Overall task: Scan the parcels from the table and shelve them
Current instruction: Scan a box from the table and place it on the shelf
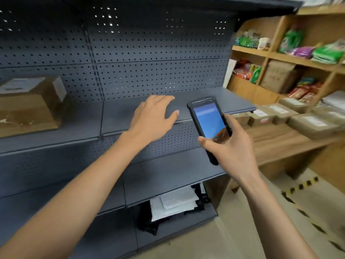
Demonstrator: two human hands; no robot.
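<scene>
Parcels (315,126) lie on wooden counter (276,144) at right, brown, white labels up, well apart from both hands. One box (29,107) sits on dark shelf (205,101) at left, against pegboard (149,53). Right hand (231,148) grasps scanner (209,124), fingers curled round lower body, thumb at left edge, blue screen lit. Left hand (153,118) empty, fingers loose and spread, palm down over shelf; touching or not, cannot tell. White mailers (175,204) on bottom shelf. Wooden rack (268,55) behind counter holds coloured packets.
</scene>
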